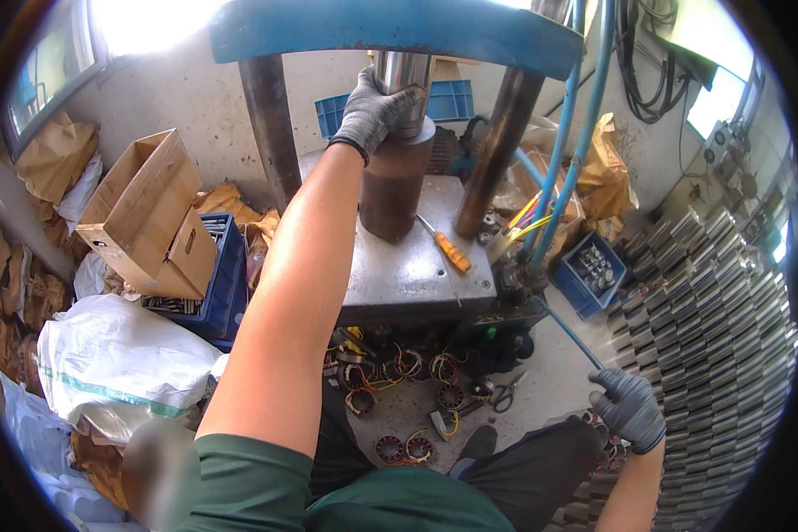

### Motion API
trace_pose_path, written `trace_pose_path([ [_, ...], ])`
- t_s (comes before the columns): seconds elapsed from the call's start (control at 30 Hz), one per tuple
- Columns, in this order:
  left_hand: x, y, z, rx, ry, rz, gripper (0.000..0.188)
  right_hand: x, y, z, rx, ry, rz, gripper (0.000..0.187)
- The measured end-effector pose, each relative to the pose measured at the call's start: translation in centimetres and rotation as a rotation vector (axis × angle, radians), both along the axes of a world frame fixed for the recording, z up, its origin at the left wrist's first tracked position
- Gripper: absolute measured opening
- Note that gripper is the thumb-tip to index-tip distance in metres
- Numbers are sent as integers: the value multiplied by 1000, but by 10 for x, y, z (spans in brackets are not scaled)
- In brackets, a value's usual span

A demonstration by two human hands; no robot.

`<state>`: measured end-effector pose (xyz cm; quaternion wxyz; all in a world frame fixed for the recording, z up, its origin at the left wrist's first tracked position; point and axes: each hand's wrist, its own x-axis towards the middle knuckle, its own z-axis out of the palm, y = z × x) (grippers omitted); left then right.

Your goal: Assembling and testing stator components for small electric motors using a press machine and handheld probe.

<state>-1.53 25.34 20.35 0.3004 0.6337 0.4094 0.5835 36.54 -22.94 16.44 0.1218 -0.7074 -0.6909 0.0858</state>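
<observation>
Both my hands wear grey work gloves. My left hand (374, 111) reaches up and forward, its fingers curled against the left side of a shiny steel cylinder (402, 73) under the blue crossbeam of a press (399, 28). That cylinder stands on a wider, dark brown metal cylinder (390, 191), upright on the steel press table (377, 279). An orange-handled screwdriver (452, 252) lies beside its base. Low on the right, my right hand (631, 412) is curled at the near end of a thin blue lever (569, 333); the glove hides the lever's tip.
Wound stator rings (390, 448), scissors (505, 395) and a hammer-like tool lie on the floor. Stacked metal laminations (709, 337) rise on the right beside a blue parts crate (592, 270). At left are a cardboard box (146, 222) on a blue crate and a white sack (120, 355).
</observation>
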Motion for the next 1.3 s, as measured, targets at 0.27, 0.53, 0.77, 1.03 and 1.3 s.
trace_pose_path([
  [0.27, -1, 1, 2, -59, 42, 38, 87, 5, -6, -6, -307, -156, 149, 25],
  [0.53, -2, -1, 4, -72, 90, 71, 89, 7, -5, -6, -248, -82, 99, 26],
  [0.77, 0, -7, 5, -74, 82, 81, 70, 10, -5, -4, -240, -16, 119, 25],
  [1.03, -1, -6, 3, -67, 71, 77, 74, 8, -4, -2, -233, -8, 105, 24],
  [1.3, -1, -6, 3, -68, 77, 70, 78, 8, -4, 1, -225, 138, 17, 23],
])
